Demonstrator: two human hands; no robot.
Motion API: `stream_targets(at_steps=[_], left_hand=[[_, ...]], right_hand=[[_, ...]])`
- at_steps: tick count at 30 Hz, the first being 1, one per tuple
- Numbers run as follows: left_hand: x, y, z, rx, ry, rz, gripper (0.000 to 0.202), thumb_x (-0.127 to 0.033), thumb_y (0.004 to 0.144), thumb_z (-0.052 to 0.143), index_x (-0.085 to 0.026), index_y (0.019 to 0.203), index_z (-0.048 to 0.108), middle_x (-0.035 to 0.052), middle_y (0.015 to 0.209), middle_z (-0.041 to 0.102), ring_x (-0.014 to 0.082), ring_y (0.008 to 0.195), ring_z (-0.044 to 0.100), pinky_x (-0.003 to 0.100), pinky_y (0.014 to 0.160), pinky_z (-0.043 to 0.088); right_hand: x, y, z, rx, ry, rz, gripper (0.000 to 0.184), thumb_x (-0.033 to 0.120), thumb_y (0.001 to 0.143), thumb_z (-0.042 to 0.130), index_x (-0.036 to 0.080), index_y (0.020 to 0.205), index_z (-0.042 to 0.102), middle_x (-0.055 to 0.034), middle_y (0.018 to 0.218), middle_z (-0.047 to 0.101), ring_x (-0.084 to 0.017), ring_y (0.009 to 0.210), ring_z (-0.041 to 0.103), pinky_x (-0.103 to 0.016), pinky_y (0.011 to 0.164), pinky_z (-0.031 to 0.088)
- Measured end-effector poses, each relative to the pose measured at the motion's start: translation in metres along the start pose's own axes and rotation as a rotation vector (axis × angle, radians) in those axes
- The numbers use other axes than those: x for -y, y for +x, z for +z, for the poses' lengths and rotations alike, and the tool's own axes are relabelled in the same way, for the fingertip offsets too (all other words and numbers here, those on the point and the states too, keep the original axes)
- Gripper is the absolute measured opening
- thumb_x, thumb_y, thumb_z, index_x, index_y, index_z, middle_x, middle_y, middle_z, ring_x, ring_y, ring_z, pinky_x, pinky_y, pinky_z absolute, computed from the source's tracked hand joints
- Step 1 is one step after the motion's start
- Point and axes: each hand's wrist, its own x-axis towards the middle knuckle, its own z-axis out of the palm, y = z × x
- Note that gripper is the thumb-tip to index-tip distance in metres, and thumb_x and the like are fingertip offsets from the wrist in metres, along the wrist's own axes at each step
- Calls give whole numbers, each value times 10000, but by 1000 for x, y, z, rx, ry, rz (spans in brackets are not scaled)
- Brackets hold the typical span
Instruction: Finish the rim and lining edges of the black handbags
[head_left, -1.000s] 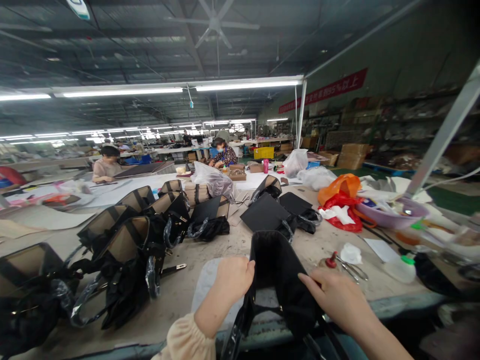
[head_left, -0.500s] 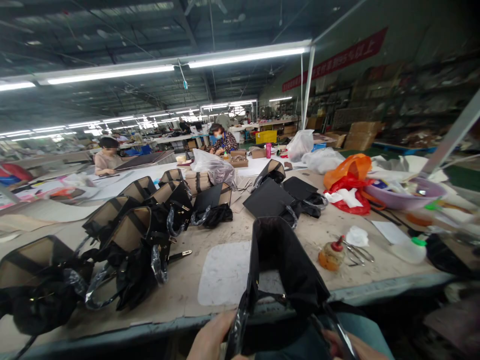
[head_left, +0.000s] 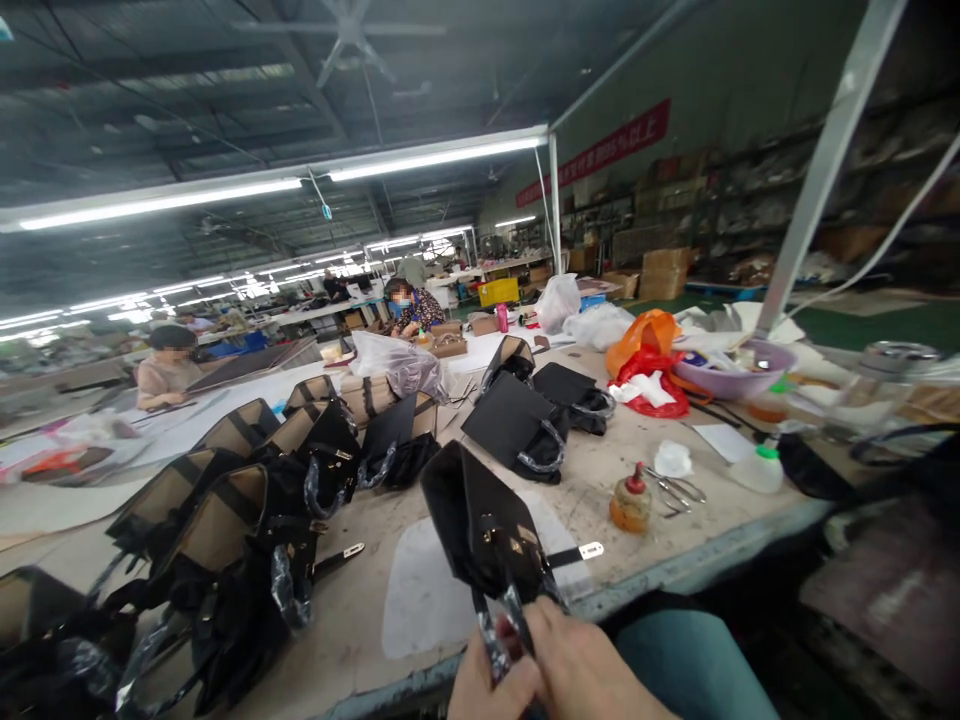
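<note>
A black handbag (head_left: 480,525) tilts over the near edge of the worktable (head_left: 360,610), its plastic-wrapped handles hanging toward me. My left hand (head_left: 491,685) and my right hand (head_left: 585,672) meet at the bottom of the view, both closed around those handles. A black strap with a silver metal tip (head_left: 589,551) sticks out to the right of the bag. Under the bag lies a white cutting mat (head_left: 420,600).
Several tan-and-black handbags (head_left: 225,510) crowd the table's left side. A glue bottle with a red cap (head_left: 630,500), scissors (head_left: 675,490), a white bottle (head_left: 757,468), a purple basin (head_left: 739,375) and red and orange plastic bags (head_left: 649,365) lie to the right. Other people sit at far tables.
The bag has tipped from upright and open to tilted with its front toward me. My hands have come together on its handles, and the view swung right.
</note>
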Motion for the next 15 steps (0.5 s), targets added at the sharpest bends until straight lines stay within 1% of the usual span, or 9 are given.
stream_targets(at_steps=[3, 5, 7, 8, 9, 11, 12, 13, 15], left_hand=[[-8, 11, -5, -107, -72, -72, 437, -436, 528, 814, -117, 789, 669, 106, 765, 673, 280, 818, 637, 360, 780, 483], [-11, 15, -10, -176, -166, -135, 349, -426, 565, 795, -127, 656, 639, 78, 674, 649, 267, 777, 644, 354, 749, 502], [-13, 16, -16, -223, -228, -155, 341, -411, 630, 760, -150, 542, 558, 44, 603, 609, 228, 743, 647, 329, 743, 517], [-14, 16, -19, -243, -264, -155, 344, -389, 672, 737, -158, 529, 526, 16, 562, 574, 188, 697, 640, 310, 749, 522], [-15, 17, -21, -260, -314, -162, 325, -362, 717, 709, -162, 547, 517, -17, 516, 525, 138, 620, 618, 284, 751, 526], [-18, 17, -27, -264, -451, -190, 240, -314, 789, 654, -166, 640, 540, -78, 444, 400, 48, 432, 494, 206, 675, 524], [-18, 18, -30, -237, -518, -205, 207, -312, 814, 631, -168, 689, 549, -96, 426, 346, 24, 367, 413, 159, 589, 501], [-19, 19, -34, -192, -570, -219, 201, -328, 826, 617, -170, 721, 551, -104, 418, 312, 14, 331, 349, 121, 493, 452], [-17, 21, -41, -89, -603, -233, 245, -383, 815, 622, -175, 719, 537, -102, 409, 284, 15, 311, 293, 99, 362, 324]], right_hand=[[4, 8, 11, -75, -38, -161, 243, 65, 735, 494, 115, 941, 614, -125, 856, 659, -213, 704, 624, -265, 608, 480], [0, 5, 9, -125, 129, -267, 220, 142, 776, 517, 146, 974, 612, -105, 887, 662, -205, 755, 617, -266, 667, 484], [-10, -5, 3, -148, 419, -291, 227, 292, 797, 562, 201, 999, 610, -69, 918, 653, -194, 815, 601, -266, 733, 477], [-17, -12, 1, -167, 579, -241, 262, 372, 791, 581, 219, 1002, 610, -58, 928, 643, -191, 833, 592, -271, 758, 470], [-25, -19, 1, -206, 726, -95, 281, 422, 793, 579, 222, 988, 613, -62, 934, 632, -196, 853, 583, -286, 779, 463], [-39, -31, 10, -304, 1034, 334, 323, 512, 816, 528, 218, 920, 610, -55, 891, 621, -199, 851, 580, -309, 771, 457], [-44, -35, 18, -248, 1229, 495, 396, 579, 772, 553, 223, 936, 609, -50, 883, 628, -208, 853, 590, -319, 755, 464], [-48, -37, 27, -125, 1444, 595, 465, 632, 744, 551, 231, 972, 609, -50, 907, 638, -220, 877, 601, -340, 761, 467], [-47, -34, 43, 173, 1823, 542, 566, 701, 717, 517, 201, 957, 631, -73, 897, 659, -238, 892, 622, -383, 820, 454]])
